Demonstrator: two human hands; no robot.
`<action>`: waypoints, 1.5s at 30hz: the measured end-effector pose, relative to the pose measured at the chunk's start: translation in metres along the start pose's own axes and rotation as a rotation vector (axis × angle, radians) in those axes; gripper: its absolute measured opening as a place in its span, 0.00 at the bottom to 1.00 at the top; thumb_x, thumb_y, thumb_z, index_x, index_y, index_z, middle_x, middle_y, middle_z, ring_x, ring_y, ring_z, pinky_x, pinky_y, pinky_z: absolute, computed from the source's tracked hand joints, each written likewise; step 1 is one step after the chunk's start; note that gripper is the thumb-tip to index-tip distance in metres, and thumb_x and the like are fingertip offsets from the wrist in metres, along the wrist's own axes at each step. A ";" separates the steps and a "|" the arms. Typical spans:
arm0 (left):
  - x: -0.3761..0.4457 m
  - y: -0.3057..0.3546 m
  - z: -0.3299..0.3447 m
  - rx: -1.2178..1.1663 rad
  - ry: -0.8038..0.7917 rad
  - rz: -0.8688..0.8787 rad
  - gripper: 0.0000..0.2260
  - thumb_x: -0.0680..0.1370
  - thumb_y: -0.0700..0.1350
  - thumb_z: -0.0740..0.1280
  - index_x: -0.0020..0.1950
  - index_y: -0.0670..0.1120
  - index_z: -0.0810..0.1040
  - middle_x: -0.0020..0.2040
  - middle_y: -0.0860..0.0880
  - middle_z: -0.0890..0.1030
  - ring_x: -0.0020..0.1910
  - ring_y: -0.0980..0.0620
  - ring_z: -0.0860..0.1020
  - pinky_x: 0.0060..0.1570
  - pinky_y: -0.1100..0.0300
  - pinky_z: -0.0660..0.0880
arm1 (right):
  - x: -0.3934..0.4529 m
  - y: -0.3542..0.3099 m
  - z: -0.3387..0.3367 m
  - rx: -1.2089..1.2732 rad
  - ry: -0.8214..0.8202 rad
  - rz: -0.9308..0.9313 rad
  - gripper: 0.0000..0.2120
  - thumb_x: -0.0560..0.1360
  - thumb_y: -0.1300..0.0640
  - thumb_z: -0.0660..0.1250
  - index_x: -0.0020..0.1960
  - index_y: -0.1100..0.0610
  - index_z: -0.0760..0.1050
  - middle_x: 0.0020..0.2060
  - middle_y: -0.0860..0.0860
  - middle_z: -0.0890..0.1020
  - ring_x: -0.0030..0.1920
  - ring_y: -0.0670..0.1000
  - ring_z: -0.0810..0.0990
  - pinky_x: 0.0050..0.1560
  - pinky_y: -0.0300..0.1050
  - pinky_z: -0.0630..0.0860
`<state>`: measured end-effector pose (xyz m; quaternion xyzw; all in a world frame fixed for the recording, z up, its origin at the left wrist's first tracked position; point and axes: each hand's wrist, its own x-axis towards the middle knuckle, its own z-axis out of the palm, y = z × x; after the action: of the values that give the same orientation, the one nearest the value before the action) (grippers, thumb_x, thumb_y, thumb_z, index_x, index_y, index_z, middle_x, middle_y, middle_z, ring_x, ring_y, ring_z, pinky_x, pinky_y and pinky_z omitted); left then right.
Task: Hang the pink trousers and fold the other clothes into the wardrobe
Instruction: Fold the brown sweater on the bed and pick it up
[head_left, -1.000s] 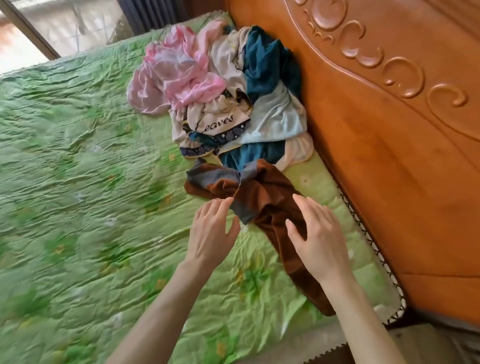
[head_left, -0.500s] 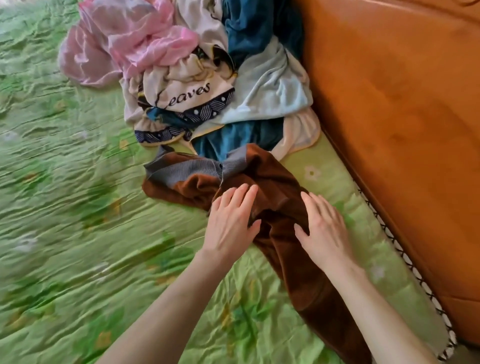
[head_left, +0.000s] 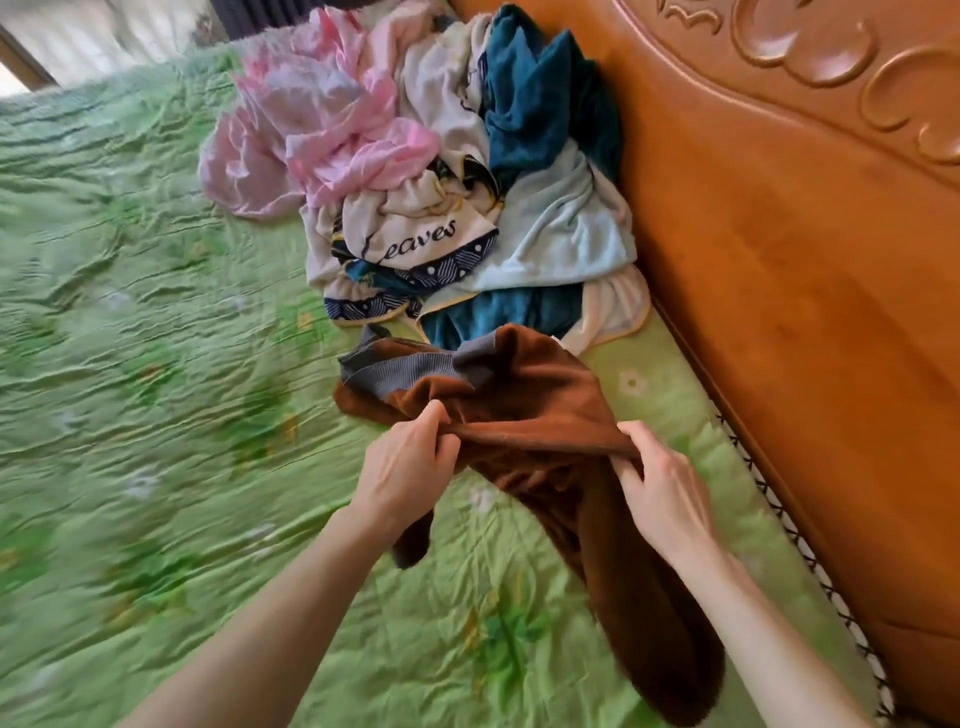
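Observation:
A brown garment (head_left: 535, 410) with a grey ribbed waistband lies on the green bed cover, one leg trailing toward the near edge. My left hand (head_left: 405, 467) pinches its fabric near the middle, and my right hand (head_left: 660, 488) grips it a little to the right, so a fold is stretched between them. Behind it lies a heap of clothes: the pink trousers (head_left: 332, 124) crumpled at the far left of the heap, a white printed garment (head_left: 415, 228), a dark teal garment (head_left: 540, 98) and a pale blue one (head_left: 566, 228).
The green quilted bed cover (head_left: 156, 364) spreads to the left and toward me. A carved orange wooden headboard (head_left: 805, 260) runs along the right, close to the clothes. A window and a dark curtain show at the top left.
Both hands lay flat on the brown garment before; now their fingers have closed on the fabric and lifted a fold of it off the bed.

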<state>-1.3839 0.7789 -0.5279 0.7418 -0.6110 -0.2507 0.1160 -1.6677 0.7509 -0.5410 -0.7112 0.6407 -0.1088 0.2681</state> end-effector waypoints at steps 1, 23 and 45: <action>-0.010 0.001 -0.020 0.015 0.010 -0.001 0.04 0.81 0.46 0.62 0.49 0.48 0.69 0.36 0.48 0.77 0.38 0.40 0.77 0.37 0.50 0.68 | -0.004 -0.015 -0.016 -0.020 0.008 -0.027 0.16 0.81 0.57 0.68 0.69 0.54 0.76 0.56 0.55 0.85 0.54 0.61 0.83 0.46 0.49 0.74; -0.205 0.118 -0.401 -0.743 0.599 0.229 0.10 0.86 0.45 0.62 0.49 0.57 0.78 0.46 0.54 0.81 0.49 0.56 0.79 0.53 0.58 0.76 | -0.129 -0.388 -0.269 0.511 -0.101 -0.616 0.12 0.75 0.50 0.78 0.55 0.52 0.83 0.46 0.47 0.86 0.49 0.45 0.85 0.52 0.45 0.83; -0.370 -0.115 -0.529 -0.515 0.798 0.042 0.06 0.82 0.40 0.65 0.45 0.42 0.76 0.38 0.44 0.76 0.35 0.56 0.73 0.36 0.62 0.70 | -0.206 -0.515 -0.125 0.325 -0.091 -0.563 0.08 0.85 0.56 0.62 0.52 0.56 0.78 0.45 0.50 0.82 0.47 0.45 0.79 0.50 0.44 0.74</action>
<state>-1.0621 1.0908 -0.0496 0.7147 -0.4517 -0.0868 0.5269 -1.3232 0.9384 -0.1296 -0.8125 0.3803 -0.2475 0.3659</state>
